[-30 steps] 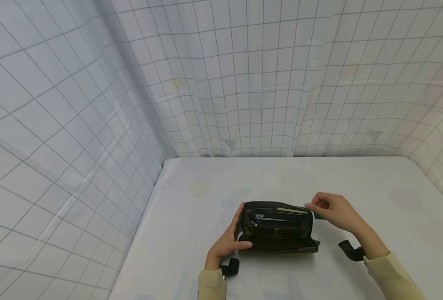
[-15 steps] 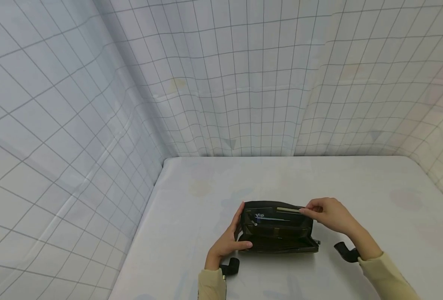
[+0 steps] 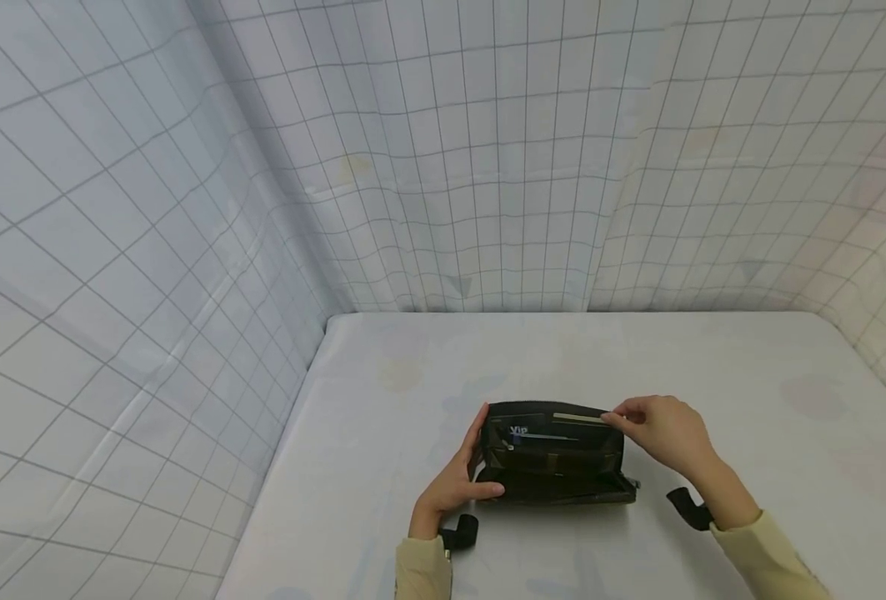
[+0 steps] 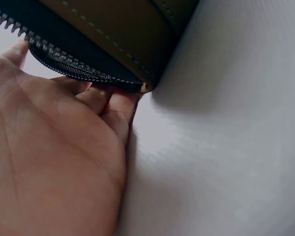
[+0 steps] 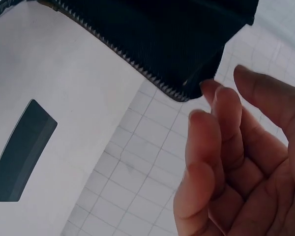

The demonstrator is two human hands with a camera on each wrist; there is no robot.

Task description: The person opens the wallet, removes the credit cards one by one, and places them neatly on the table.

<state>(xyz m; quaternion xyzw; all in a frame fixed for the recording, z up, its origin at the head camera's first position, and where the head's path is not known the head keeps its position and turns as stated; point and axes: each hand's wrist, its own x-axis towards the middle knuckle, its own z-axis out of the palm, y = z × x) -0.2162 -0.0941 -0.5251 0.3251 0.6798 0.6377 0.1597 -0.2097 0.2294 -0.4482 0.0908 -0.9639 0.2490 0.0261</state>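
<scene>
An unfolded black zip-around wallet (image 3: 555, 462) stands on the table with its inside facing me, card slots above and a deep pocket below. A pale yellowish card edge (image 3: 573, 418) shows in its upper right slot. My left hand (image 3: 450, 483) grips the wallet's left end, thumb on the near flap and fingers behind. In the left wrist view its fingers support a zipped corner (image 4: 137, 86). At the upper right corner, my right hand (image 3: 668, 425) has its fingertips against the wallet. The right wrist view shows that thumb (image 5: 260, 88) apart from the loosely bent fingers.
White cloth covers the table (image 3: 412, 358), and gridded curtains (image 3: 488, 167) enclose its back and sides. A dark flat piece (image 5: 22, 152) lies on the white surface in the right wrist view. A black strap part (image 3: 688, 507) hangs at the right wrist.
My right hand has moved slightly left and down, from beside the wallet's corner onto it. It now covers the dark piece seen beneath it earlier. My left hand keeps its grip.
</scene>
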